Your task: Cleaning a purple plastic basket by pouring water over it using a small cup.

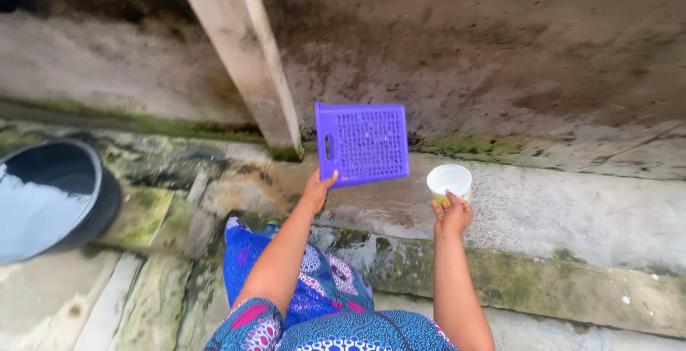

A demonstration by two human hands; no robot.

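Note:
My left hand (317, 188) grips the lower corner of a purple plastic perforated tray (364, 142), held up on edge with its cut-out handle on the left side. My right hand (453, 215) holds a small white cup (449, 180) by its near rim, just right of the tray. Both are held out over a wet concrete ledge (572, 208). My blue patterned dress (314, 301) fills the bottom of the view.
A large dark basin (50, 194) holding water stands at the left. A pale concrete post (243, 51) leans against the stained, mossy wall (500, 51) behind the tray. A mossy concrete step (557, 287) runs below the ledge.

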